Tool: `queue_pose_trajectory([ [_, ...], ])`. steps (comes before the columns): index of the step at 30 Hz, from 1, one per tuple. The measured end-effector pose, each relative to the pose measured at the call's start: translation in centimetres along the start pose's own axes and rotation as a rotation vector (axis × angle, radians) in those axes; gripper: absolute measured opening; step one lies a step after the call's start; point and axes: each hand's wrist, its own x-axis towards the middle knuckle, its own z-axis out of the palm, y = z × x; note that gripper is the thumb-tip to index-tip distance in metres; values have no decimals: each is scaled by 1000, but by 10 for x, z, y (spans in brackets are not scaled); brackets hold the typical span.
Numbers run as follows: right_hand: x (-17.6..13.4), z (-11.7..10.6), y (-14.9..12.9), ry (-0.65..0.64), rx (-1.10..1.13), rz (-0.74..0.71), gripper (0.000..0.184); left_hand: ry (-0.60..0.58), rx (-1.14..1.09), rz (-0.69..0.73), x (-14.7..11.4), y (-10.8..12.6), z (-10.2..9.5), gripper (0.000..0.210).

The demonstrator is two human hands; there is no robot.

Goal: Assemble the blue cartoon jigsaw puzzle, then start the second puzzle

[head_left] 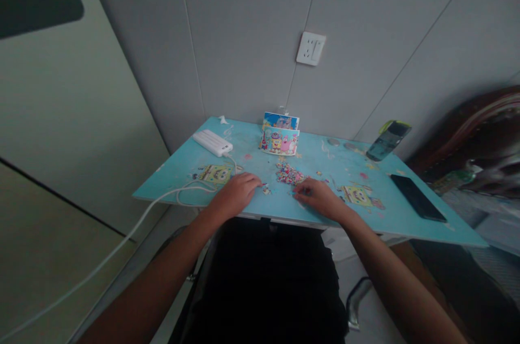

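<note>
A pile of tiny multicoloured pieces (287,173) lies near the front middle of the light-blue table (252,206). To the left of it is a smaller cluster of pieces (266,190). My left hand (241,188) rests at that cluster, its fingertips pinched together by a small reddish bit. At the front right edge of the pile, my right hand (319,196) has curled fingers with thumb and forefinger close together. Whatever either pinch holds is too small to make out. Two cartoon picture cards (279,141) stand upright behind the pile.
A white power bank (213,142) with a white cable (154,202) lies on the left. On the right are a dark phone (418,198) and a water bottle (388,141). A wall with a socket (311,49) rises behind the table.
</note>
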Motion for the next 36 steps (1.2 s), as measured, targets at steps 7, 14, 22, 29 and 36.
queue_pose_trajectory([
  [7, 0, 1, 2, -21, 64, 57, 14, 0, -3, 4, 0, -2, 2, 29],
  [14, -2, -13, 27, 216, 39, 140, 23, 10, -8, 19, 0, -5, 6, 31],
  [22, -13, -42, 108, 478, -143, 374, 28, -9, 1, 18, 0, -3, 4, 32],
  [29, -13, -31, 82, 465, -191, 282, 32, -14, 0, 31, 0, -6, 7, 32],
  [36, -2, 0, 19, 157, -19, -27, 30, -17, 17, 28, -1, -4, 5, 31],
])
